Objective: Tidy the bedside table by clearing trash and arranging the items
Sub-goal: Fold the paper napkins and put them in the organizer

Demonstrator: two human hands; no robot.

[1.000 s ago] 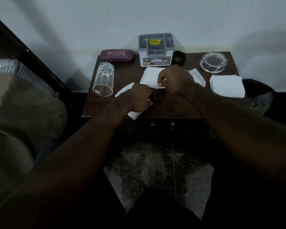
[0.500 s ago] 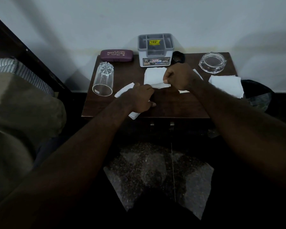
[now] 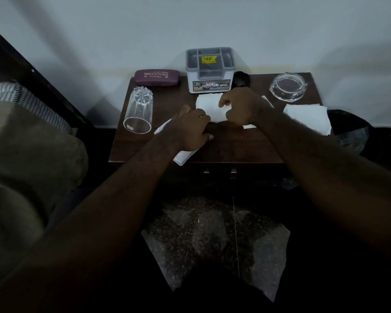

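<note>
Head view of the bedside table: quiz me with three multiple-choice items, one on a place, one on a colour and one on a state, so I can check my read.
1. Where is the spectacle case?
A. At the back left of the table, left of the organiser box
B. At the front right edge
C. On the floor

2. What colour is the sticker on the organiser box?
A. Red
B. Yellow
C. Blue

3. What is the right hand doing?
A. Lying flat on the table
B. Lifting the ashtray
C. Pinching the middle napkin

Answers:
1. A: the case lies at the back, left of the box.
2. B: the tag on the box top is yellow.
3. C: thumb and fingers close on the napkin's edge.
</note>
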